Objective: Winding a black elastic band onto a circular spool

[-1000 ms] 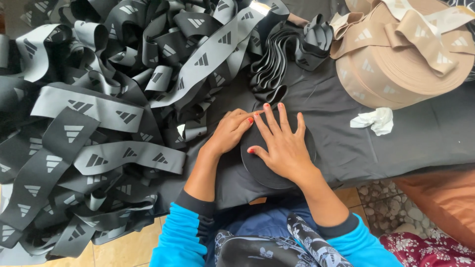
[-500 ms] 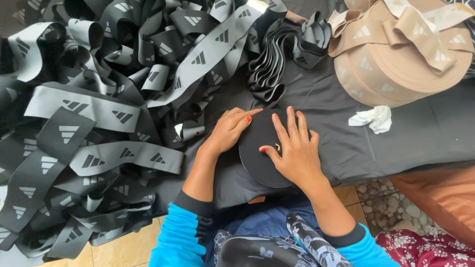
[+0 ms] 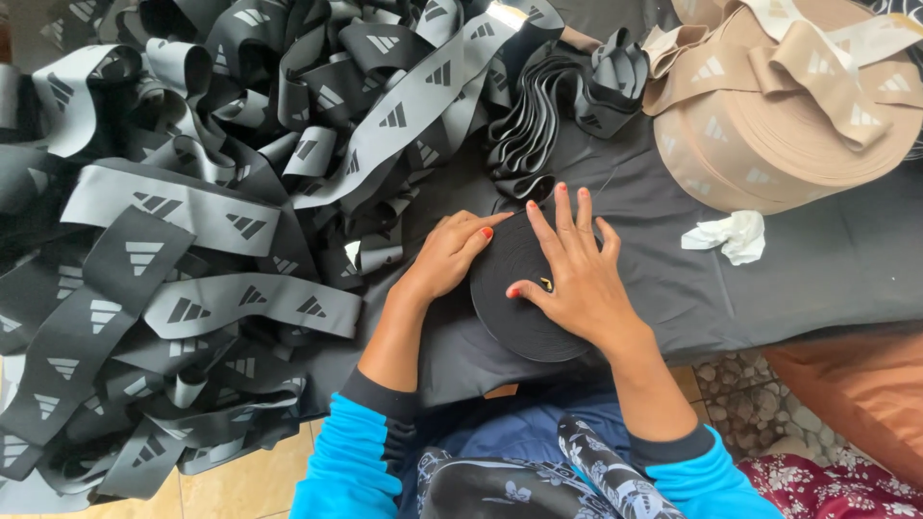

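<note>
While right hand (image 3: pixel 575 279) lies flat on black roll (image 3: pixel 514 322), left hand (image 3: pixel 448 252) cups its edge.

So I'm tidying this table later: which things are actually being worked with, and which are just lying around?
In use:
- left hand at the edge of the black roll
- right hand flat on that roll
- folded black band just behind it

Lying about:
- loose grey and black band pile
- beige roll
- crumpled white tissue
</note>
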